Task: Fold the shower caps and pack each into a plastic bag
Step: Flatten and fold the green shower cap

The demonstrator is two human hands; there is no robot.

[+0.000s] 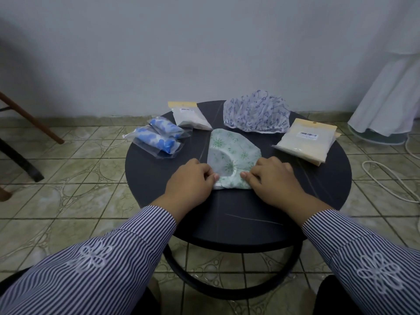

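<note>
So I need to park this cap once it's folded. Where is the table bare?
Bare top lies along the near edge of the table, in front of both hands, and at the far right rim beyond the label packet. The back is crowded: blue packed caps, a white packet and the purple cap.

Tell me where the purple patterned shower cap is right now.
In the head view, the purple patterned shower cap lies unfolded at the far edge of the round table, right of centre, behind the green cap and beside the stack of labelled bags.
</note>
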